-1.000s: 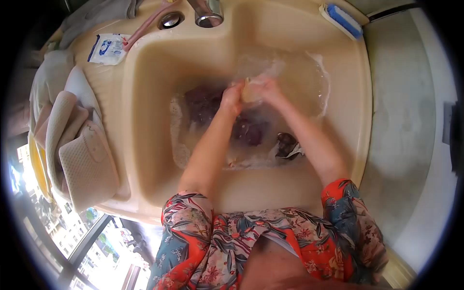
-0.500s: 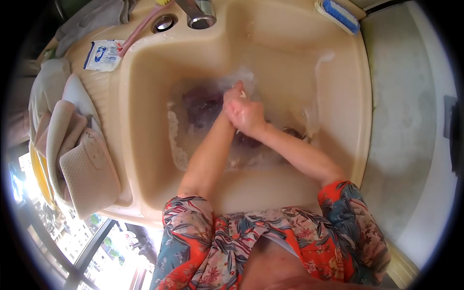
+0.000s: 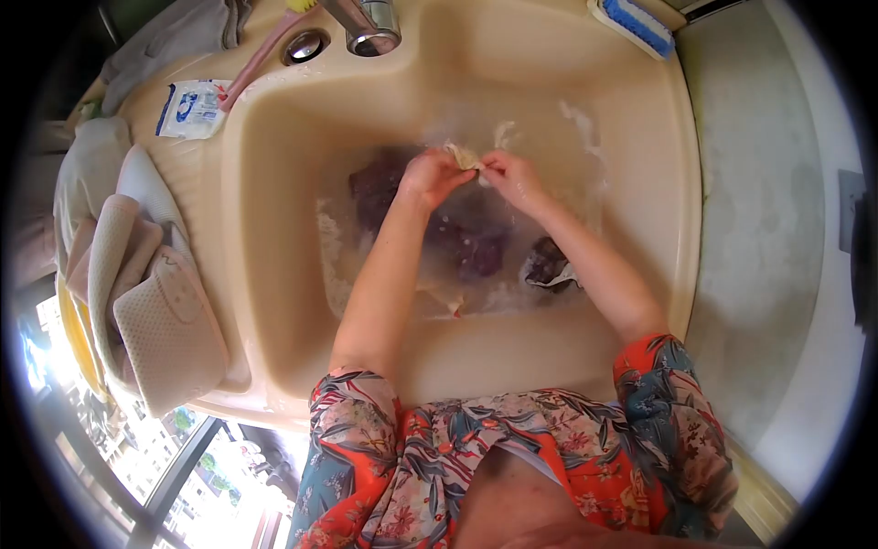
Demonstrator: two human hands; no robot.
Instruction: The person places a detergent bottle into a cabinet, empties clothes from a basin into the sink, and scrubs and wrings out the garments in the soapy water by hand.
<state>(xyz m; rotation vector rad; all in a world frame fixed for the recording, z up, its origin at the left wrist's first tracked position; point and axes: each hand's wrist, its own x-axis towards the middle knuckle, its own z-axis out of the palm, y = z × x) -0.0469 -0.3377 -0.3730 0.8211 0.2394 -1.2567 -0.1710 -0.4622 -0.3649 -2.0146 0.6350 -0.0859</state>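
Note:
Over soapy water in a beige sink (image 3: pixel 640 311), a small cream-coloured cloth (image 3: pixel 465 157) stretches between my two hands. My left hand (image 3: pixel 430 177) is closed around one side of it. At the other side, my right hand (image 3: pixel 512 181) pinches the cloth with its fingertips. A dark purple cloth (image 3: pixel 480 252) lies partly under the cloudy water below my hands. Beside my right forearm floats a dark piece of fabric (image 3: pixel 546 263) with a white edge.
A chrome tap (image 3: pixel 373 38) and a round metal knob (image 3: pixel 305 46) sit behind the basin. On the left ledge are a white-and-blue packet (image 3: pixel 194 108), a pink-handled brush (image 3: pixel 262 62) and piled pale fabric (image 3: pixel 169 320). A blue-bristled brush (image 3: pixel 637 26) rests at the back right corner.
My hands were pressed together, wringing or rubbing; now they are apart with the cream cloth spread between them. The dark fabric by my right forearm shows more fully.

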